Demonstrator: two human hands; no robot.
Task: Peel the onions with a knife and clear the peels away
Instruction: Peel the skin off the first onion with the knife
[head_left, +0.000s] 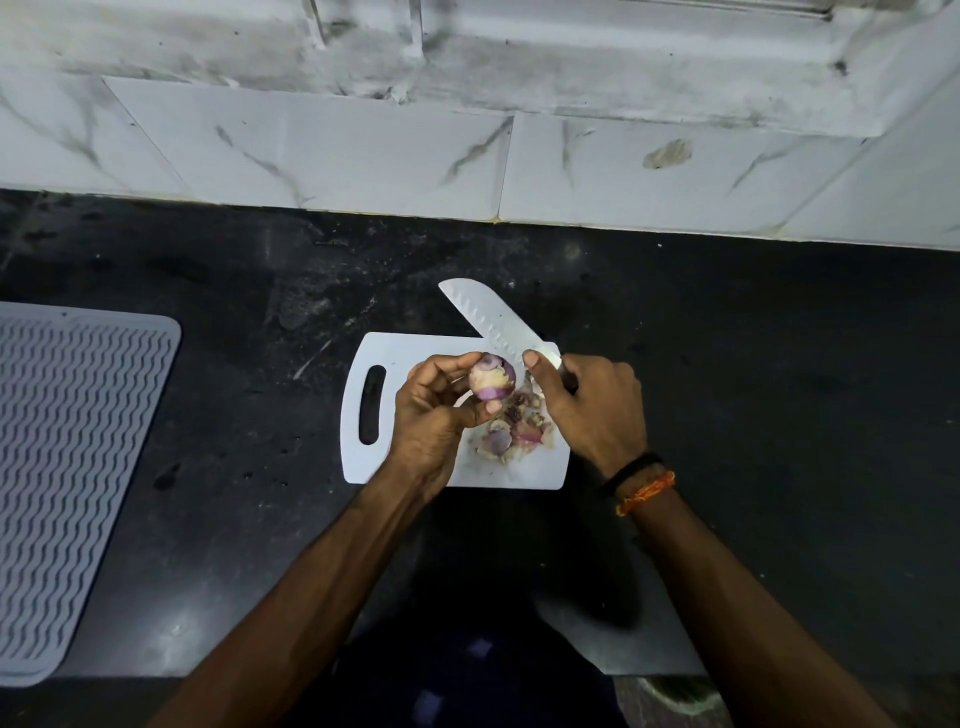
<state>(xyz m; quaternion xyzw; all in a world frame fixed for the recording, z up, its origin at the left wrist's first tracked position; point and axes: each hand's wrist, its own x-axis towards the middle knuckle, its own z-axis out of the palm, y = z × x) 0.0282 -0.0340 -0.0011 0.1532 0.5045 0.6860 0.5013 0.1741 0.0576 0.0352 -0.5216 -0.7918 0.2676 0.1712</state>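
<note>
Onion (492, 383) sits pinched in the left hand's (431, 415) fingertips, raised over the board (540, 475) so scraps fall there; right hand (592, 410) grips the knife (493, 319), thumb near the blade for control; peels (511, 434) heaped beneath — uncleared.

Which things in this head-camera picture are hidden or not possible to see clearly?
- Handle of the broad steel knife: head view, wrapped by the right hand.
- Near side of the partly peeled purple onion: head view, covered by the left hand and its fingers.
- Grey ribbed rubber mat: head view, cut off by the left edge.
</note>
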